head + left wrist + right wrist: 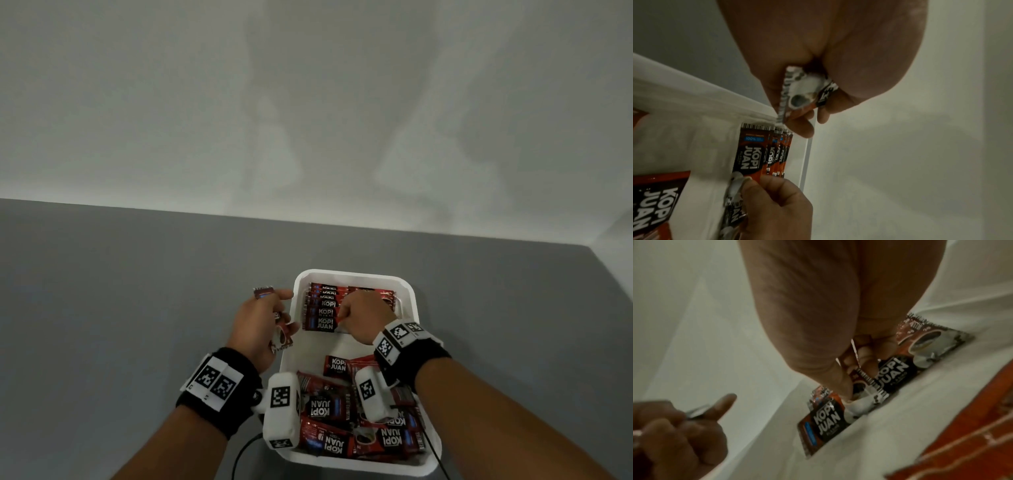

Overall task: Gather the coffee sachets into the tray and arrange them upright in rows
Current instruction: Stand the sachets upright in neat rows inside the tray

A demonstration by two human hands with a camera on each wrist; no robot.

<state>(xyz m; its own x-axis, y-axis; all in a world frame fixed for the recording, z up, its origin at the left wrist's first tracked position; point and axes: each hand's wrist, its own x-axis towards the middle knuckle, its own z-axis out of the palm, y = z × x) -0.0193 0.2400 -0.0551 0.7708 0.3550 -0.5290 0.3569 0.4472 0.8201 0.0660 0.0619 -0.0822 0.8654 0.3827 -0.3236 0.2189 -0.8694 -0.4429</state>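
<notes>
A white tray (409, 294) sits on the grey table. At its far end stands a row of red and black coffee sachets (323, 311), upright on edge. My right hand (363, 313) is inside the tray at that row and pinches one sachet (861, 386) at the row's near side. My left hand (270, 315) hovers just outside the tray's left rim and grips a small bunch of sachets (281, 337); its thumb points at the tray. Several loose sachets (342, 421) lie flat in a pile at the near end of the tray.
The grey table (137, 291) stretches left and right of the tray, with a pale wall (308, 102) behind it. A black cable (241, 452) runs from my left wrist over the near table edge. A bare strip of tray floor (308, 353) lies between row and pile.
</notes>
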